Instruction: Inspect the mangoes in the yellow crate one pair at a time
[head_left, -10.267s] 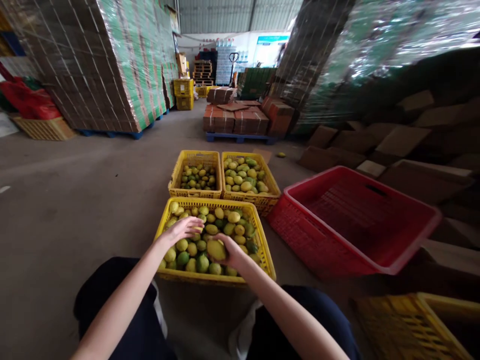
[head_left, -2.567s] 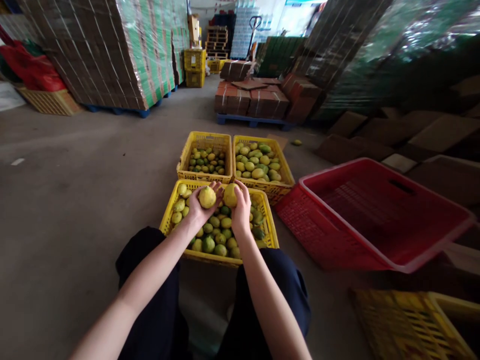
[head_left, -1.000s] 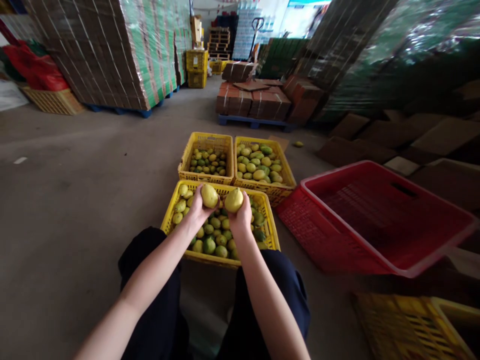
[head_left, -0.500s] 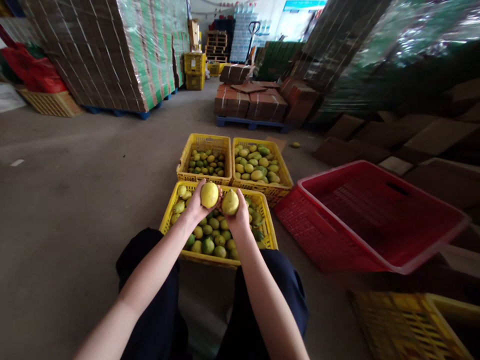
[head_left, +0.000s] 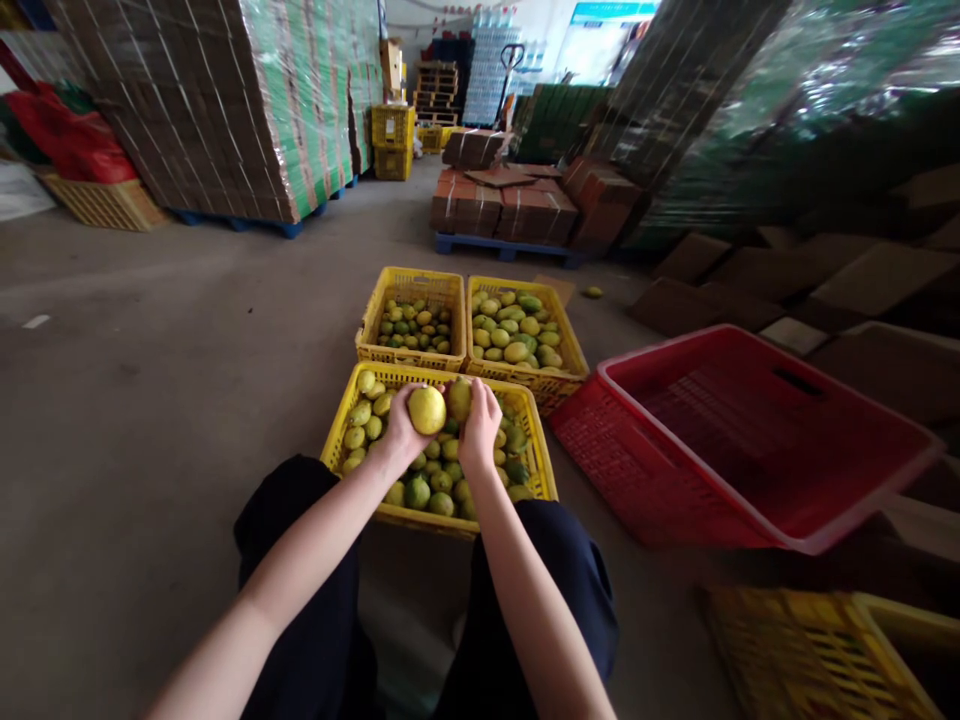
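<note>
The yellow fruit (head_left: 427,411) in the left hand (head_left: 402,430) looks round and bright, with a pale sheen facing me; the duller fruit (head_left: 459,400) in the right hand (head_left: 484,430) is a shadowed, greenish yellow. Each hand grips its own piece, and the two are held close together above the front crate (head_left: 424,521), a yellow plastic one full of more fruit, from lemon yellow to deep green. Two smaller yellow crates, a left one (head_left: 412,284) and a right one (head_left: 551,387), stand just beyond it on the grey floor (head_left: 150,390), and a big red crate (head_left: 630,470) stands to the right. Further back, brown cartons (head_left: 502,210) sit on a blue pallet (head_left: 506,249), near a tall wrapped stack (head_left: 187,110). The right fingers and palm cover part of their fruit, the left fingers are mostly hidden, another yellow crate (head_left: 787,640) is cut off at bottom right, and the cardboard pile (head_left: 870,275) is dim and smeared.
</note>
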